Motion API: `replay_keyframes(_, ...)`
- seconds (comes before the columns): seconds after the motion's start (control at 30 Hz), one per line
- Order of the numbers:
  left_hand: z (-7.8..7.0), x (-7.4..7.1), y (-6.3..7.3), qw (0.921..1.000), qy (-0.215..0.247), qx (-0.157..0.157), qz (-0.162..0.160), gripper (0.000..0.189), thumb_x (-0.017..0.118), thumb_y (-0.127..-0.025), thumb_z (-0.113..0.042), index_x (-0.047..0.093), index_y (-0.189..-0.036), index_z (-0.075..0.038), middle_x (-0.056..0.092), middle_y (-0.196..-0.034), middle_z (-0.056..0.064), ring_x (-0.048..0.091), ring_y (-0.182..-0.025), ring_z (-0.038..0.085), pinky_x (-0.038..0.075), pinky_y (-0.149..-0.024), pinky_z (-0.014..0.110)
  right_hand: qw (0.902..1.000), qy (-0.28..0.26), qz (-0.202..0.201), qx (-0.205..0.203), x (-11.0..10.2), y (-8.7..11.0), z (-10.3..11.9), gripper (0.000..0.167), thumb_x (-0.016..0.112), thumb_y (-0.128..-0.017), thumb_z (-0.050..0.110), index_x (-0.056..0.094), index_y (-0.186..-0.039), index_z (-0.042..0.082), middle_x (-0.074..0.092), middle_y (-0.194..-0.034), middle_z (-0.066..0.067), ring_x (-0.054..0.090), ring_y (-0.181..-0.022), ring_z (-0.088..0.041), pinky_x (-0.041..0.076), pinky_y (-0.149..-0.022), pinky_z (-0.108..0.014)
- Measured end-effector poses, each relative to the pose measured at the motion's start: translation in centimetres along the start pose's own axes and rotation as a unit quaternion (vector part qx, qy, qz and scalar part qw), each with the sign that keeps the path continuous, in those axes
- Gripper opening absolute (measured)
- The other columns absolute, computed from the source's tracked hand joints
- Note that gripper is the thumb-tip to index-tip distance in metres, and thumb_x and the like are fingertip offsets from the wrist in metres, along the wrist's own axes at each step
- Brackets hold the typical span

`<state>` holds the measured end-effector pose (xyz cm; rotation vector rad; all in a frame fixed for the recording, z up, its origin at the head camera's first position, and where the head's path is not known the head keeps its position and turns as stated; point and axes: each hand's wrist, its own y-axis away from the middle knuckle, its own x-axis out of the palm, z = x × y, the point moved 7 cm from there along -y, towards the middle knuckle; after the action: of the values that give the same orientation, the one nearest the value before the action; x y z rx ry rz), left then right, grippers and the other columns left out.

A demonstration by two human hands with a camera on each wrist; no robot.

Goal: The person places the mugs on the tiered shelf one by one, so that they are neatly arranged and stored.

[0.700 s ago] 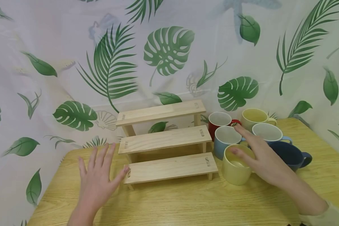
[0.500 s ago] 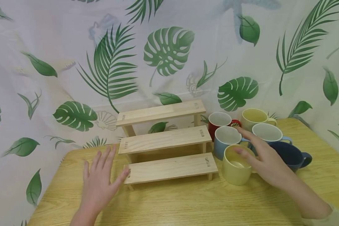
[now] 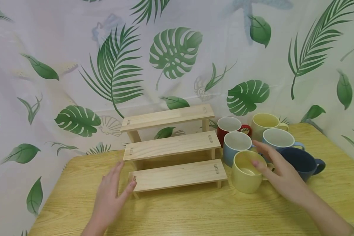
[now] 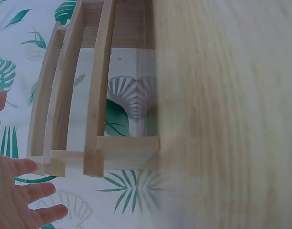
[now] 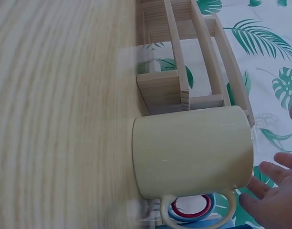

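A three-step wooden display stand (image 3: 177,176) is on the table, its steps rising toward the back. My left hand (image 3: 110,196) is at the stand's left end, fingers extended and thumb by the lowest step's corner; whether it touches I cannot tell. In the left wrist view, its fingers (image 4: 38,193) are spread and hold nothing. To the stand's right, a pale yellow mug (image 3: 245,180) stands upright. My right hand (image 3: 286,180) hovers over that mug's right side, fingers loosely bent. The right wrist view has the fingers (image 5: 277,171) beside the mug's rim, not wrapped around it.
Behind the front mug stand a light blue mug (image 3: 231,154) and a red mug (image 3: 221,132). Another yellow mug (image 3: 258,131), a second blue mug (image 3: 265,142) and a navy mug (image 3: 309,172) are to the right. A leaf-patterned cloth (image 3: 177,52) hangs behind the table (image 3: 177,214).
My left hand has moved right, closer to the stand's left end, its fingers less spread. My right hand has drawn back slightly right and down, toward the front yellow mug's handle side.
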<state>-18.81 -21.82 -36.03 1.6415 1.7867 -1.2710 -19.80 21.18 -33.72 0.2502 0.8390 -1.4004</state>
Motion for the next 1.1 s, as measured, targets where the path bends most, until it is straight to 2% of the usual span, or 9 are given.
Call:
replay_keyframes(0.07,0.2,0.3,0.2,0.9998,0.019,-0.006,0.004,0.068,0.054,-0.097,-0.040,0.026,-0.151,-0.012,0.026,-0.154,0.011,0.025,-0.138,0.038,0.016,-0.107,0.064,1.0000,0.007,-0.001,0.002,0.0,0.2,-0.2,0.060,0.058,-0.097,0.023,0.029,-0.150,0.023,0.038,-0.147,-0.010,0.040,-0.128,-0.035,0.038,-0.095,-0.036)
replay_keyframes(0.1,0.2,0.5,0.3,0.9996,0.027,-0.009,0.005,0.067,0.054,-0.097,-0.039,0.026,-0.151,-0.012,0.026,-0.154,0.011,0.026,-0.138,0.038,0.018,-0.107,0.064,1.0000,0.007,0.000,0.004,0.1,0.3,-0.3,0.063,0.060,-0.096,0.024,0.029,-0.151,0.023,0.038,-0.147,-0.012,0.039,-0.128,-0.036,0.039,-0.096,-0.040)
replay_keyframes(0.2,0.6,1.0,0.6,0.9981,0.054,-0.025,0.015,0.066,0.052,-0.098,-0.038,0.026,-0.152,-0.012,0.025,-0.155,0.012,0.024,-0.139,0.037,0.019,-0.106,0.064,0.9998,0.007,0.005,0.018,0.2,0.4,-0.7,0.072,0.066,-0.092,0.028,0.026,-0.151,0.025,0.038,-0.146,-0.016,0.037,-0.129,-0.038,0.037,-0.090,-0.061)
replay_keyframes(0.37,0.8,1.7,0.9,0.9936,0.099,-0.046,0.027,0.065,0.051,-0.099,-0.035,0.024,-0.151,-0.008,0.022,-0.155,0.014,0.018,-0.140,0.037,0.017,-0.107,0.064,0.9996,0.012,0.008,0.024,0.3,0.6,-1.1,0.085,0.074,-0.084,0.033,0.024,-0.152,0.022,0.036,-0.146,-0.019,0.035,-0.130,-0.041,0.034,-0.090,-0.065)
replay_keyframes(0.5,1.0,2.1,1.1,0.9909,0.120,-0.054,0.029,0.064,0.050,-0.100,-0.033,0.022,-0.152,-0.009,0.017,-0.157,0.014,0.014,-0.141,0.038,0.014,-0.106,0.066,0.9998,0.007,0.006,0.019,0.4,0.7,-1.4,0.089,0.077,-0.081,0.031,0.025,-0.152,0.016,0.033,-0.148,-0.020,0.031,-0.132,-0.044,0.030,-0.093,-0.068)
replay_keyframes(0.67,1.6,2.4,1.1,0.9857,0.150,-0.070,0.030,0.063,0.048,-0.101,-0.036,0.021,-0.153,-0.013,0.013,-0.158,0.011,0.010,-0.142,0.037,0.012,-0.106,0.068,0.9998,0.012,0.001,0.013,0.5,0.8,-1.7,0.091,0.079,-0.079,0.030,0.025,-0.151,0.011,0.032,-0.148,-0.021,0.030,-0.132,-0.045,0.030,-0.093,-0.068)
replay_keyframes(0.83,2.2,3.2,1.2,0.9773,0.190,-0.084,0.040,0.062,0.047,-0.101,-0.035,0.019,-0.153,-0.015,0.011,-0.158,0.010,0.007,-0.143,0.036,0.010,-0.106,0.067,0.9991,0.036,0.006,0.019,0.7,0.7,-1.6,0.090,0.077,-0.081,0.034,0.026,-0.150,0.009,0.037,-0.145,-0.021,0.037,-0.127,-0.042,0.037,-0.090,-0.062)
replay_keyframes(1.1,2.5,3.8,1.3,0.9867,0.151,-0.053,0.028,0.066,0.053,-0.098,-0.032,0.023,-0.151,-0.007,0.014,-0.158,0.011,0.004,-0.143,0.038,0.009,-0.107,0.067,0.9977,0.061,0.000,0.031,0.7,0.7,-1.4,0.089,0.076,-0.081,0.039,0.028,-0.149,0.007,0.042,-0.141,-0.024,0.041,-0.124,-0.044,0.039,-0.088,-0.060)
